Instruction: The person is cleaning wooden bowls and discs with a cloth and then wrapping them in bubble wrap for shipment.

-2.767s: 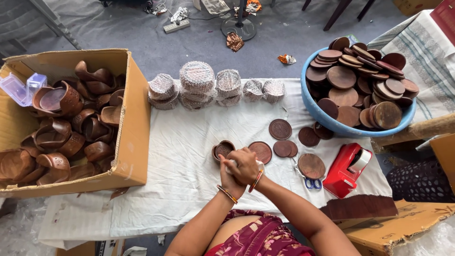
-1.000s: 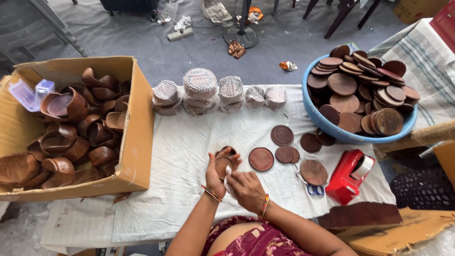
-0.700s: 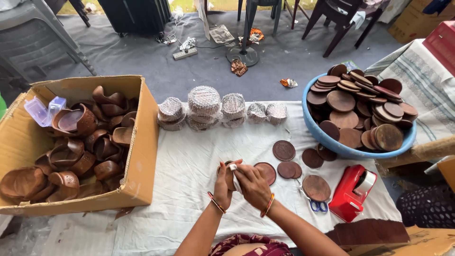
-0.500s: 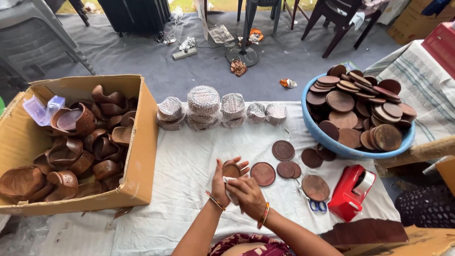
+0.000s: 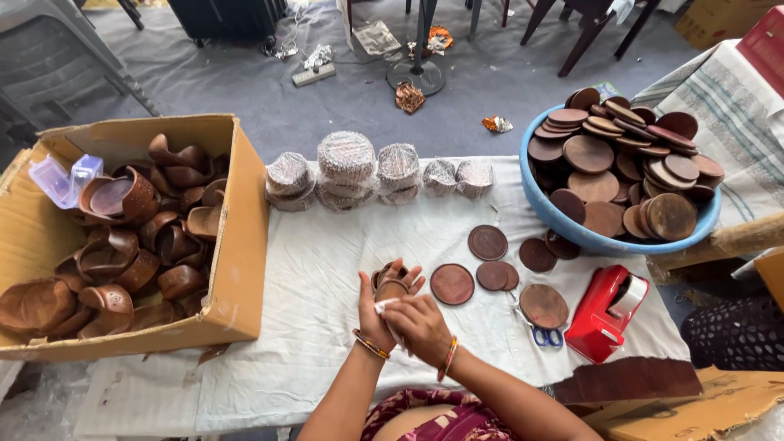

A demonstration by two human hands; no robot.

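The right hand (image 5: 420,327) has slid onto the left hand (image 5: 380,306), whose fingers clasp a small brown bowl (image 5: 390,278).

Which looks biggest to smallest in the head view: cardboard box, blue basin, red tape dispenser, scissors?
1. Cardboard box
2. Blue basin
3. Red tape dispenser
4. Scissors, partly hidden under a brown disc, so their full size is unsure.

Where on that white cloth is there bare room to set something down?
The widest bare stretch of the white cloth lies between the cardboard box of brown wooden cups and the person's left hand, below the row of mesh-wrapped bundles. The right side is crowded: round brown wooden discs, red tape dispenser, blue plastic basin.
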